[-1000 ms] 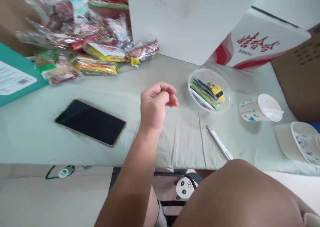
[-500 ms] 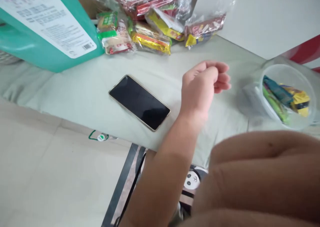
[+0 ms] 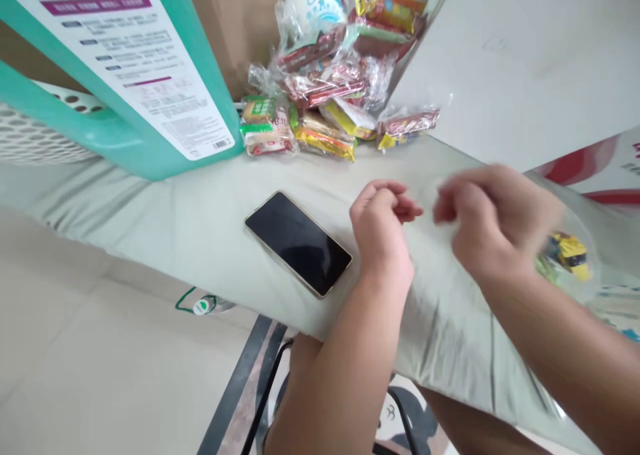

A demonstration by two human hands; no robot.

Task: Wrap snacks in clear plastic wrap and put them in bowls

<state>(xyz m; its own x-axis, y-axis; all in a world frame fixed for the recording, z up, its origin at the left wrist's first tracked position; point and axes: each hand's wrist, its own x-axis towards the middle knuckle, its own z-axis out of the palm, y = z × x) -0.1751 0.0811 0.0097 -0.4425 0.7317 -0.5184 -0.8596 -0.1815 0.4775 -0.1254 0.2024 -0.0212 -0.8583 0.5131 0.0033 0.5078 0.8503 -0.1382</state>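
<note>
My left hand (image 3: 383, 225) is over the cloth-covered surface (image 3: 200, 228), just right of a black phone (image 3: 300, 243). Its fingers curl loosely, with gaps between them, and nothing shows in it. To its right, my right hand (image 3: 495, 218) is blurred by motion, fingers bent inward; whether it holds something I cannot make out. Behind my right wrist stands a clear round tub (image 3: 593, 248), partly hidden, with a yellow packet (image 3: 571, 255) inside. The two hands are apart.
Wrapped snacks (image 3: 325, 135) are piled at the back beside a white paper cup (image 3: 315, 5). A large teal jug (image 3: 190, 41) stands at the back left, before a white perforated basket (image 3: 45, 128). Below the surface's edge, a bottle (image 3: 205, 305) shows near the floor.
My right hand has come into view and now stands between my left hand and the tub. The view has shifted, showing more of the snack pile and jug.
</note>
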